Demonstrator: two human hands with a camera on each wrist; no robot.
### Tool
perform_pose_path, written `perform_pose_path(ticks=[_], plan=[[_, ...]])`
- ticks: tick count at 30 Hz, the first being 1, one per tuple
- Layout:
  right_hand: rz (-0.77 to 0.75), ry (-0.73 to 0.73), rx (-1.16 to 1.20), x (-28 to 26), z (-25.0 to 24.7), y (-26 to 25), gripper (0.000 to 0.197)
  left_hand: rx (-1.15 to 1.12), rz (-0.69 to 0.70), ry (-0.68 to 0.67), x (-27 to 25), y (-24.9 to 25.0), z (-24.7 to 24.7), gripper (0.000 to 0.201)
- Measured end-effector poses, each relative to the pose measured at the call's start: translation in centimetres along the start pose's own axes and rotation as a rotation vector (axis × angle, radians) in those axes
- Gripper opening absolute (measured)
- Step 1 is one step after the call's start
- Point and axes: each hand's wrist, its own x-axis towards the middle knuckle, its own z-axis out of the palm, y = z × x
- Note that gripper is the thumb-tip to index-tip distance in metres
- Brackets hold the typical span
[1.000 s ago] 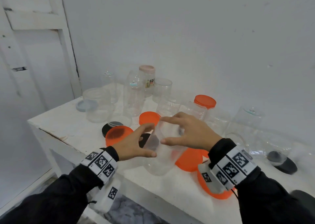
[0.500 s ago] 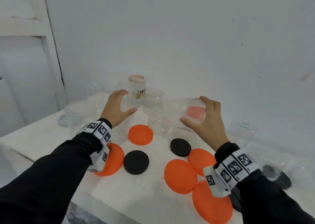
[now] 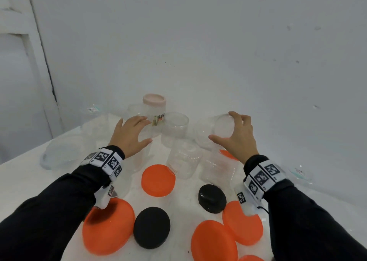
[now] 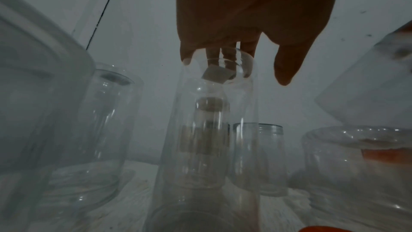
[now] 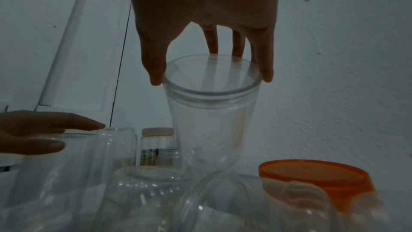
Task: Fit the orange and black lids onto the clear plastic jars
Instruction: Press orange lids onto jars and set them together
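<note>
Standing upright, mouth up: clear jar (image 5: 211, 105)

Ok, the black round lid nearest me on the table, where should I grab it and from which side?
Take the black round lid by its rim, coming straight down from above with thumb and fingers on opposite edges. It lies flat on the white table, so only the rim offers a hold. Orange lids crowd it left and right, so the near and far edges look freest.

orange lids (image 3: 158, 180): 7 | black lids (image 3: 152, 230): 2 | pink-lidded jar (image 3: 154, 109): 1 | hands (image 3: 130, 135): 2
</note>
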Motion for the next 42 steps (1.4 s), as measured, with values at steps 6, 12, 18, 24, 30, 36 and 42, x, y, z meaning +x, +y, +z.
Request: perform_pose_path(ticks=[6, 12, 18, 24, 30, 36, 42], plan=[[0.015, -0.100, -0.110, 3.9, 1.9, -0.3, 0.087, -0.033, -0.002, 0.049, -0.1, -0.6, 0.5, 0.042], [0.035, -0.245, -0.231, 7.4, 3.8, -0.7, 0.087, -0.044, 0.039, 0.077, -0.6, -1.1, 0.8, 0.040], [0.022, -0.426, -0.251, 9.9, 5.7, -0.8, 0.088, -0.019, 0.064, 0.118, -0.8, -1.1, 0.9, 0.041], [-0.031, -0.556, -0.291, 11.0, 7.8, -1.1, 0.090, 0.006, 0.084, 0.147, -0.8, -1.1, 1.2, 0.041], [-0.036, -0.610, -0.303, 11.8, 8.8, -1.0, 0.086, 0.022, 0.092, 0.162, -0.8, -1.1, 1.3, 0.041], [-0.050, -0.630, -0.325, 12.2, 9.1, -0.7, 0.080, 0.026, 0.082, 0.165, -0.8, -0.9, 1.2, 0.041], [-0.065, -0.640, -0.332, 12.4, 9.1, -0.6, 0.063, 0.022, 0.071, 0.162, -0.8, -0.7, 1.1, 0.042]])
